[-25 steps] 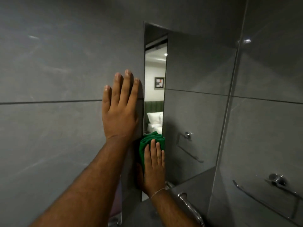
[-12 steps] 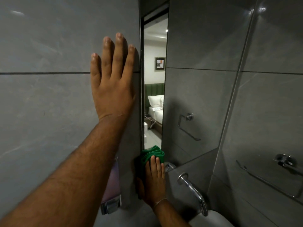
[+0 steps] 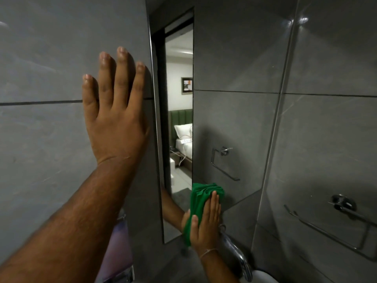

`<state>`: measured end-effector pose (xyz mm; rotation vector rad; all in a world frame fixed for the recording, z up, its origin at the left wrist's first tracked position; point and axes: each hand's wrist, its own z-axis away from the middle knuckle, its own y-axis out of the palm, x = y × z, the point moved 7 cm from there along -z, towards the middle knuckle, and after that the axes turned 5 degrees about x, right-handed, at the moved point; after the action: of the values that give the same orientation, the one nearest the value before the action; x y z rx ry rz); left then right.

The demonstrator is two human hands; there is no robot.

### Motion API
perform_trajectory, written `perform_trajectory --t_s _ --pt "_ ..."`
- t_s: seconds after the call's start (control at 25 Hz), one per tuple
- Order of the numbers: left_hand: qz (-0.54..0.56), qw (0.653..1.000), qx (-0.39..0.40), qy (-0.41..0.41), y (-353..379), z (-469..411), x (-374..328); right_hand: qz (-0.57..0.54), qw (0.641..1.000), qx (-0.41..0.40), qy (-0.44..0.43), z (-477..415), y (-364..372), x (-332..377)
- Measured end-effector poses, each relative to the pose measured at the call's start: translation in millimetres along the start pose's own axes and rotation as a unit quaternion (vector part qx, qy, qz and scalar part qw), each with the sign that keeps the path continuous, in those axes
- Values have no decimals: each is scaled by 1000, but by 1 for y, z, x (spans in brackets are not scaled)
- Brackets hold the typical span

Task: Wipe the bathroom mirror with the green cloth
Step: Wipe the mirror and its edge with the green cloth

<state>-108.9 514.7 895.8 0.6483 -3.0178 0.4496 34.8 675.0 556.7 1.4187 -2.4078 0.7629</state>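
Note:
The bathroom mirror is a tall pane seen at a steep angle, reflecting a doorway, a bedroom and a towel ring. My right hand presses the bunched green cloth flat against the mirror near its bottom edge, fingers pointing up. The arm's reflection shows in the glass to the left of it. My left hand lies flat, fingers spread, on the grey tiled wall just left of the mirror's edge and holds nothing.
A chrome tap curves over a white basin just below my right wrist. A purple soap dispenser hangs on the wall under my left forearm. A chrome towel rail is fixed to the right wall.
My right hand slid the green cloth down the mirror, then a little to the right along its lower part. My left hand stayed flat on the wall.

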Motion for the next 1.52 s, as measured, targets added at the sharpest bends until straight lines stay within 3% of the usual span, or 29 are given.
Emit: perform_trajectory --t_s 0.2,0.44,0.96,1.52 --pt "-11 1000 -6 6 1 1 -1 -116 958 -88 246 -32 -22 -83" --pt "-19 1000 5 -1 3 0 -1 -143 934 -107 311 -80 -49 -155" --pt "-31 999 -6 2 6 0 -5 -136 942 -104 287 -112 -67 -178" --pt "-52 998 3 36 10 1 -11 -96 973 -65 197 -163 -73 -188"
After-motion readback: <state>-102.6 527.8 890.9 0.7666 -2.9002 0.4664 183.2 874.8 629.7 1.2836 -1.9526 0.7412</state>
